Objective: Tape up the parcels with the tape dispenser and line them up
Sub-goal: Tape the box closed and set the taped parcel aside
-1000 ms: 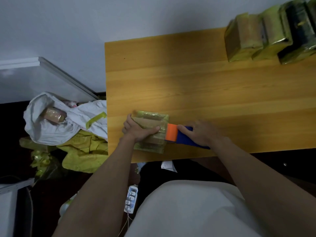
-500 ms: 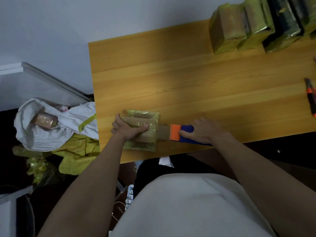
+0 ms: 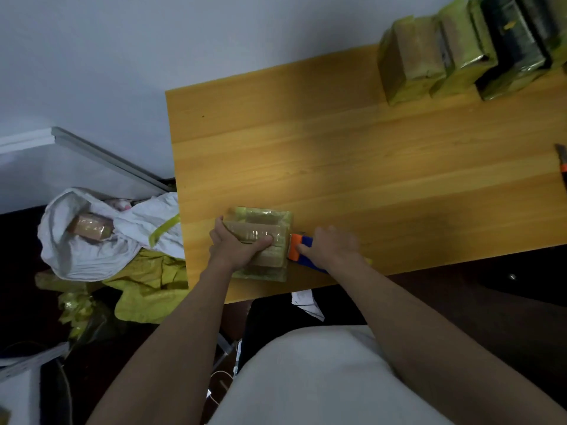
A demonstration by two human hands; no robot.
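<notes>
Head view: parcel (image 3: 260,240) pinned near the table (image 3: 337,167) edge.
Left hand (image 3: 236,250) grips it, thumb on top; right hand (image 3: 333,248), fingers curled, holds the tape dispenser (image 3: 299,248) against its side.

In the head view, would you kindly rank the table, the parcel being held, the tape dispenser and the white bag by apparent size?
1. table
2. white bag, though it lies lower, farther from the camera
3. parcel
4. tape dispenser, partly hidden by the right hand
</notes>
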